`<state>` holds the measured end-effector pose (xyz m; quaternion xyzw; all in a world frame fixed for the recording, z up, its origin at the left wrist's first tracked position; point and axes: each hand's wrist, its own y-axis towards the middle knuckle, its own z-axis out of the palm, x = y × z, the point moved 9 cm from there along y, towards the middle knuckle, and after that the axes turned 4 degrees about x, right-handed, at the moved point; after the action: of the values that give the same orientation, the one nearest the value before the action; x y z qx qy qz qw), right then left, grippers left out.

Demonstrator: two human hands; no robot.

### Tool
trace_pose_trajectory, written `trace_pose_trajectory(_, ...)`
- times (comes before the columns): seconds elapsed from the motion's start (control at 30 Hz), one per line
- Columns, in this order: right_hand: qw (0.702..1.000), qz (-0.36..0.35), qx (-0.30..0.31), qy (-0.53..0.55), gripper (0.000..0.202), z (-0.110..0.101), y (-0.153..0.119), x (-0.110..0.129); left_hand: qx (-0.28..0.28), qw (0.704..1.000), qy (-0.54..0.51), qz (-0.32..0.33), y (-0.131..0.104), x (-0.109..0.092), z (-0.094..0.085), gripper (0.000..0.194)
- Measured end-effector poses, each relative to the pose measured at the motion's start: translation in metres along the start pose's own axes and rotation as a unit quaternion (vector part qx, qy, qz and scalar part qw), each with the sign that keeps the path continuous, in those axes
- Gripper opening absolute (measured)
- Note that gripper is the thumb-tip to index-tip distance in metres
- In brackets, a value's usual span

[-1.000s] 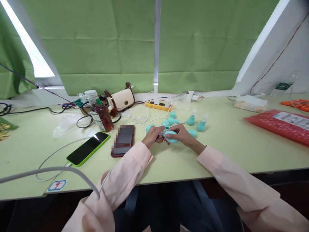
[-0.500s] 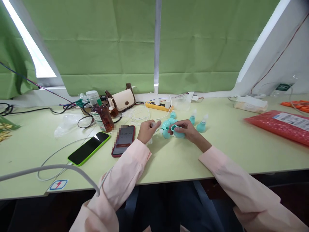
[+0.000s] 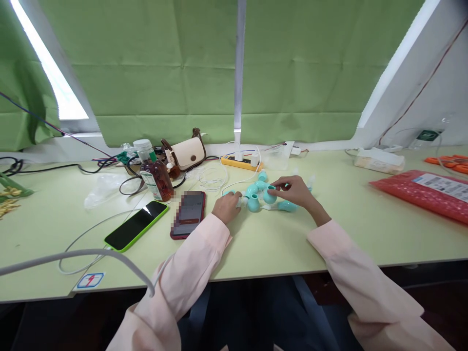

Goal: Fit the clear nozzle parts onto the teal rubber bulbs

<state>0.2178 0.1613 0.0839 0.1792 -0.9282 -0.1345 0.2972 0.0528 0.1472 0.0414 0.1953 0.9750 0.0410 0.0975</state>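
My right hand (image 3: 295,191) pinches a teal rubber squeeze bulb (image 3: 269,196) by its rim, its round mouth facing up. My left hand (image 3: 226,207) is low over the table, its fingers curled down beside a clear plastic tip (image 3: 240,200); what lies between them is hidden. Between the hands, a second open-mouthed bulb (image 3: 253,204) stands on the table. Another teal bulb (image 3: 287,206) lies under my right hand, and one more teal bulb (image 3: 262,175) is behind the group. Clear tips (image 3: 310,183) show partly past my right hand.
A red-cased phone (image 3: 188,214) and a green-cased phone (image 3: 137,226) lie left of my hands. Behind them stand a dark bottle (image 3: 155,175) and a cream bag (image 3: 188,152). A yellow power strip (image 3: 241,163) sits at the back; a red bubble mailer (image 3: 420,190) lies right.
My left hand has lowered to the table from holding a small clear piece. My right hand has shifted right with its bulb, uncovering more of the standing bulb.
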Motion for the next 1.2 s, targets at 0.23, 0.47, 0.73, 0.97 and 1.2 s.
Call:
trace_pose_trajectory(0.23, 0.987, 0.113, -0.028, -0.109, 0.023, -0.003, 0.002, -0.037, 0.010, 0.998, 0.057, -0.006, -0.006, 0.005, -0.017, 0.030)
trace_pose_trajectory(0.47, 0.974, 0.132, -0.031, -0.180, 0.034, -0.012, -0.004, -0.030, 0.110, 0.991, 0.053, 0.059, -0.010, -0.001, 0.001, 0.023)
trace_pose_trajectory(0.73, 0.975, -0.036, 0.143, -0.164, 0.015, 0.026, -0.011, -0.002, 0.102, 0.992, 0.035, 0.066, -0.005, -0.003, 0.015, 0.027)
trace_pose_trajectory(0.97, 0.973, -0.070, 0.146, -0.164, 0.012, 0.032, -0.011, 0.003, -0.027, 0.998, 0.000, 0.048, -0.011, -0.017, -0.021, 0.033)
trace_pose_trajectory(1.2, 0.970, -0.130, 0.187, -0.080, 0.015, 0.028, -0.023, 0.032, -0.036, 0.991, -0.051, 0.115, -0.018, -0.044, -0.016, 0.043)
